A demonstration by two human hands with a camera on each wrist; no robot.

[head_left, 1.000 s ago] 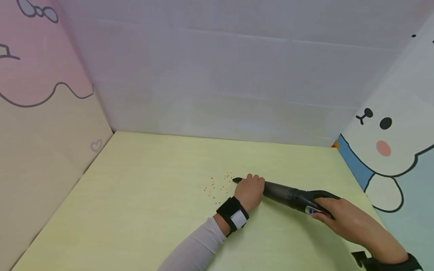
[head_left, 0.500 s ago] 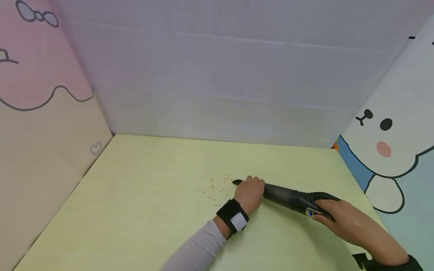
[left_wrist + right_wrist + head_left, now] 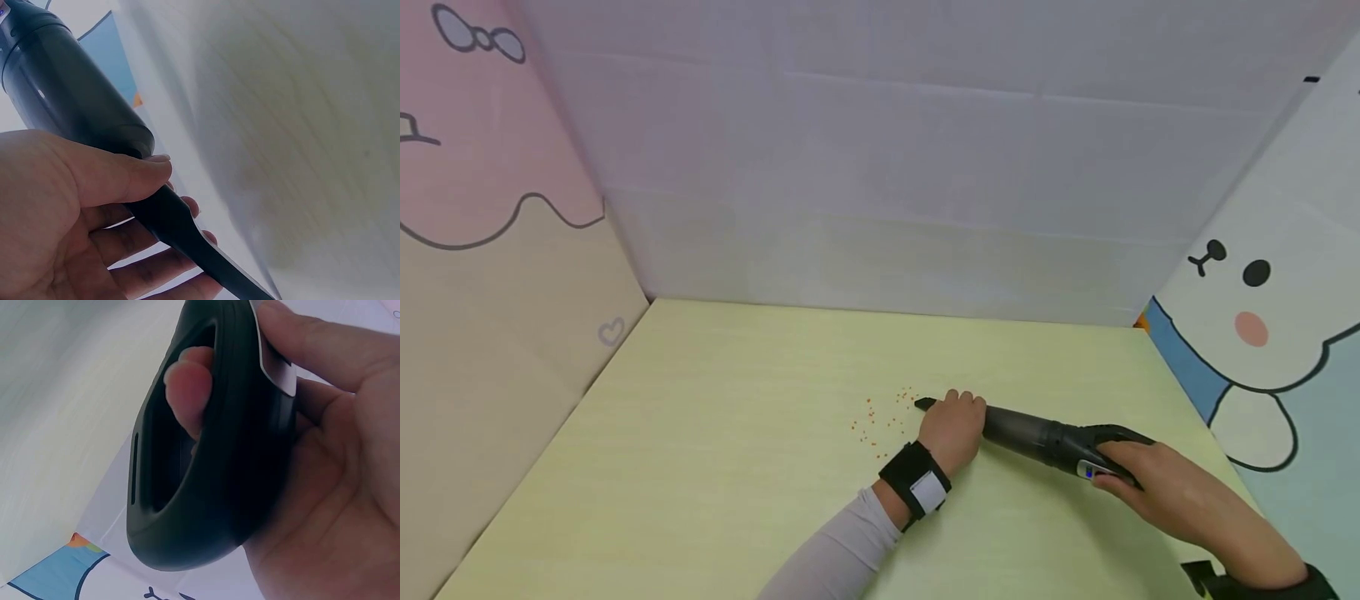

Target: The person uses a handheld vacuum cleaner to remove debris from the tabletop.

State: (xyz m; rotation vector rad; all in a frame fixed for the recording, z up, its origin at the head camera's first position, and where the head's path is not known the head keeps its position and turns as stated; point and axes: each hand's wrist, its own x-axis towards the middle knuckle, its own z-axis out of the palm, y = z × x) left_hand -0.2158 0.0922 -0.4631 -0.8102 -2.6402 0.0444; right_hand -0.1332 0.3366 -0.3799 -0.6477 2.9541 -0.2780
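A black handheld vacuum cleaner [image 3: 1028, 432] slants across the right half of the table, its narrow nozzle tip [image 3: 925, 403] pointing left. My right hand [image 3: 1172, 492] grips its loop handle [image 3: 240, 456]; in the right wrist view fingertips come through the loop while the thumb lies along the light panel. My left hand [image 3: 953, 429] holds the nozzle near the front of the body. The left wrist view shows the thumb over the crevice nozzle [image 3: 165, 215] and the fingers beneath it. Small orange crumbs [image 3: 871, 414] lie scattered just left of the tip.
The pale yellow table [image 3: 700, 433] is walled in on three sides. A plain greyish sheet [image 3: 880, 183] forms the back, a pink and beige panel [image 3: 497, 333] the left, and a panel with a white cartoon animal [image 3: 1285, 333] the right.
The head view has shifted very slightly. Both hands and the vacuum cleaner keep their places, and the crumbs look the same.
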